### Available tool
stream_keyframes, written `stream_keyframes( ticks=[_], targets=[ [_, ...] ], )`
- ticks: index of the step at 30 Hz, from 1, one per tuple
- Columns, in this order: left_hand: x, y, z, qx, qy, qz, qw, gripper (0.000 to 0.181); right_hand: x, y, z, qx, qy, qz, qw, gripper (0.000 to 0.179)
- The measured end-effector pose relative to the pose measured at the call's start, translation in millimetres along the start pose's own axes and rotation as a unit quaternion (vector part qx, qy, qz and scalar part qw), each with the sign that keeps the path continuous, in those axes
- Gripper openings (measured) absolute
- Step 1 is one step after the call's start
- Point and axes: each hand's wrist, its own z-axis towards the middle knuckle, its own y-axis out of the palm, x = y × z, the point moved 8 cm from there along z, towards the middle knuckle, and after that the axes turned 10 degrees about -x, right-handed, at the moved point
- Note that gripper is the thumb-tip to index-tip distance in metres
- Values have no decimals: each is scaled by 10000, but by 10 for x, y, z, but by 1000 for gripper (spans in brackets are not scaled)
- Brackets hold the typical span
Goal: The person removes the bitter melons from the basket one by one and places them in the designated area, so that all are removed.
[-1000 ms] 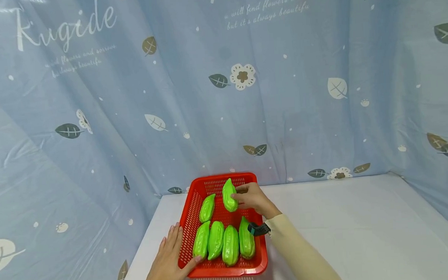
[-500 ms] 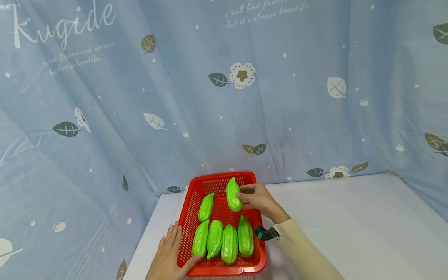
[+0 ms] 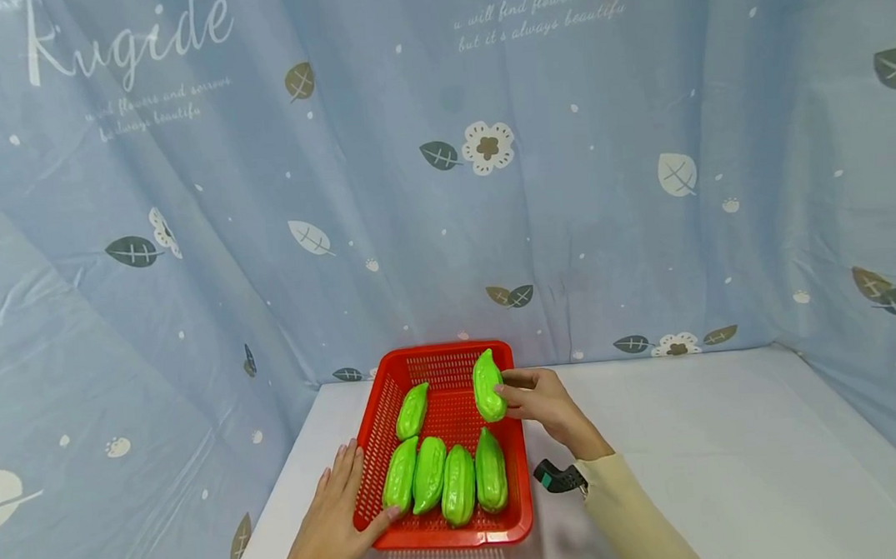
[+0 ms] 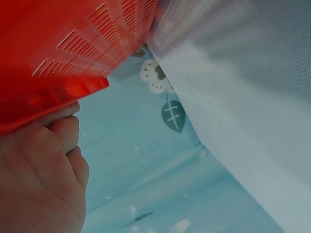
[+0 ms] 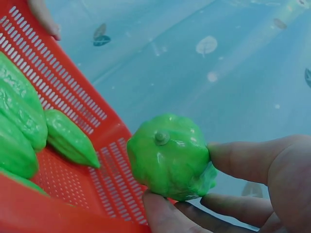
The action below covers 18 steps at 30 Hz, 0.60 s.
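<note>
My right hand [image 3: 547,404] pinches a bright green, ribbed bitter melon [image 3: 488,386] between thumb and fingers, pointed end away from me, over the back right of a red plastic basket [image 3: 452,541]. In the right wrist view the melon's stem end [image 5: 162,137] faces the camera. Several like melons lie in the basket: a front row [image 3: 430,476] side by side, and a single melon [image 3: 412,411] farther back on the left. My left hand [image 3: 330,510] rests along the basket's left side, fingers straight, thumb over the front rim. The left wrist view shows its palm below the red rim [image 4: 53,99].
The basket stands on a white-covered table [image 3: 711,451], toward its left end. A pale blue curtain [image 3: 564,183] printed with leaves and flowers hangs behind and along the left side. A black device [image 3: 560,477] is strapped at my right wrist.
My right hand has carried the bitter melon to the right, from the basket's middle back toward its right rim. My left hand stays at the basket's left side.
</note>
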Motion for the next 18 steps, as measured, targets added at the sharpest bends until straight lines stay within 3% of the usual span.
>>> stream_keyframes(
  ticks=[18],
  targets=[
    [-1, -14, 14, -59, -19, -24, 10000, 102, 4, -323, -384, 381, -167, -90, 9991, 54]
  ],
)
